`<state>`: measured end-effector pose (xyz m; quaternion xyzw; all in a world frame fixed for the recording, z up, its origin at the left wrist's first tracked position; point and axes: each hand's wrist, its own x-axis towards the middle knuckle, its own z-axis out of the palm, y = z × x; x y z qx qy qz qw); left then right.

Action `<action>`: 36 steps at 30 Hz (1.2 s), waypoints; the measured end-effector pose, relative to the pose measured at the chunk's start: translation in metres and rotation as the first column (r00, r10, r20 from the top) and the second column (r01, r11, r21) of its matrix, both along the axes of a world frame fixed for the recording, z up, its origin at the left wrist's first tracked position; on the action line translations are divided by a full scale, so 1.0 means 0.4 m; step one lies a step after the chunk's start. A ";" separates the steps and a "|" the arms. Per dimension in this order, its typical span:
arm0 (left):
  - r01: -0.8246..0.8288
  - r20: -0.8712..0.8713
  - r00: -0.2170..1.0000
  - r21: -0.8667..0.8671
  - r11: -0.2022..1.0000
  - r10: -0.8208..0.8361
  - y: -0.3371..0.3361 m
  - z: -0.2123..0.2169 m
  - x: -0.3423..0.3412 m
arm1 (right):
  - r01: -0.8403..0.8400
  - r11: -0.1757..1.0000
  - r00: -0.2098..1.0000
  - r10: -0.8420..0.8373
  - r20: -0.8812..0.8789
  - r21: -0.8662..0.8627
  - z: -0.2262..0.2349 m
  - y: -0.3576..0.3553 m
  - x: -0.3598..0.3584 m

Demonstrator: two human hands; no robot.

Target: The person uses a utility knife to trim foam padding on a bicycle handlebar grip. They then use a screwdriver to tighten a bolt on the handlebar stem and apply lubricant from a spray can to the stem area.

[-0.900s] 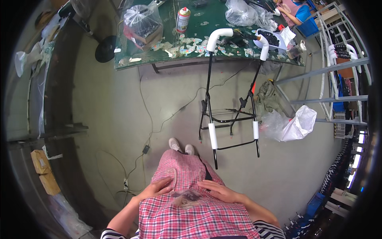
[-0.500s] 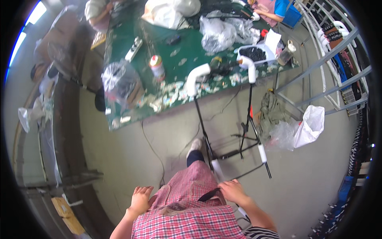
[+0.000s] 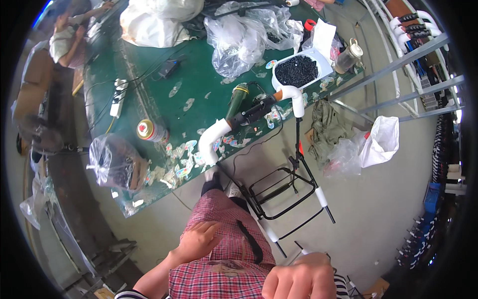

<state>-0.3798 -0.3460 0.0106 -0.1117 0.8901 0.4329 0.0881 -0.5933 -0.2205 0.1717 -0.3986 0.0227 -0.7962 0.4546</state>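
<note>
Beyond the left grip (image 3: 199, 242), faces a littered green surface (image 3: 164, 107); ahead of the right grip (image 3: 298, 279), has a white-handled black frame (image 3: 270, 218) over grey floor (image 3: 368, 209). Holds the left slack, released, before a checked apron (image 3: 214, 280); curls the right, contents impossible to tell.

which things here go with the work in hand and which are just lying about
Likely in the work:
- black-and-white tubular frame, ahead of the left hand and right hand
- perhaps the tub of small black parts

Seemingly just lying about:
- spray can
- white power strip
- tied clear bag
- white sack
</note>
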 end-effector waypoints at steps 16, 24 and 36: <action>-0.060 -0.064 0.995 0.264 0.963 0.079 -0.346 -0.137 -0.352 | -0.026 0.980 0.967 -0.025 0.253 0.196 -0.197 -0.331 -0.231; -0.223 0.056 0.974 0.413 0.883 0.220 -0.360 -0.134 -0.370 | -0.073 0.983 0.972 0.032 0.234 0.168 -0.226 -0.379 -0.303; 0.145 0.162 0.960 0.402 0.904 -0.226 -0.218 -0.323 0.004 | 0.276 0.143 0.784 0.538 -0.308 0.951 -0.796 0.233 0.175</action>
